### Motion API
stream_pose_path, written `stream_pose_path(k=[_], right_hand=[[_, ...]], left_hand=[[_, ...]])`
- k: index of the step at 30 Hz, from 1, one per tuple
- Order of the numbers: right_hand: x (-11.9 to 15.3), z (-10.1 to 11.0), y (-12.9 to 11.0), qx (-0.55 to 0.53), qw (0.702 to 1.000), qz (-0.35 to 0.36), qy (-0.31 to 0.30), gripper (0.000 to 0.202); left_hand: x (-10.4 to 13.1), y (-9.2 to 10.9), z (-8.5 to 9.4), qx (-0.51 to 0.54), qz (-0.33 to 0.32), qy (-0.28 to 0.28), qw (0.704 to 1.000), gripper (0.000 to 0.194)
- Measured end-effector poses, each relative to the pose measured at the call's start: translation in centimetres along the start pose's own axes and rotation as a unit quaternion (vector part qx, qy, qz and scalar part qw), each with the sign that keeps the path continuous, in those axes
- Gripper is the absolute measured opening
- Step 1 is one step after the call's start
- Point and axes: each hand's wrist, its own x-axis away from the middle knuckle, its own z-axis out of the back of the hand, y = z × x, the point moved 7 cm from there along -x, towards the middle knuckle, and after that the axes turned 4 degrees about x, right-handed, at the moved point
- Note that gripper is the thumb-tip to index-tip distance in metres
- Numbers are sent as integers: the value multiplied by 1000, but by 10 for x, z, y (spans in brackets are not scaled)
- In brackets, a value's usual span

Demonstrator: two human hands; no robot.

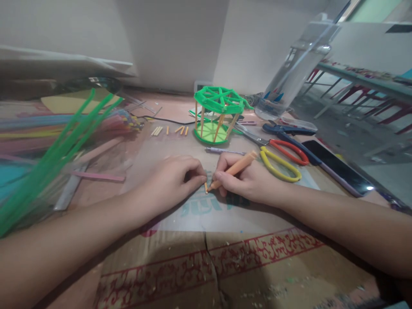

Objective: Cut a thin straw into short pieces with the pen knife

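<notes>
Directly in front of the green-topped model (222, 110), the left hand (180, 171) pinches a short orange stick (206, 186) and the right hand (243, 178) grips an orange marker (241, 163), its tip at or just beside the stick; nearer the model lies a purple pen (223, 150), right of it scissors (265, 143), left of it stick pieces (186, 130), and beyond it, rightward, a clear bottle (289, 73)

On the sheet (267, 221), a stick (206, 188) sits between the left hand (175, 174) and the right hand (246, 178). Behind stands a frame (222, 108), short sticks (168, 130) to its left, scissors (262, 142) to its right. Right of the scissors lies a phone (337, 167).
</notes>
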Motion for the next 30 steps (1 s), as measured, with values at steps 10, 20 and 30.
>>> stream_pose_path(k=[10,20,30], right_hand=[[-1,3,1,-5,1000,4,13,24],[-1,3,0,-16,1000,4,13,23],[-4,6,2,25,999,-4,47,19]], left_hand=[[0,-4,-2,7,2,5,1000,18],[-3,-5,-4,13,28,-3,1000,17],[1,-9,-6,4,22,16,1000,17]])
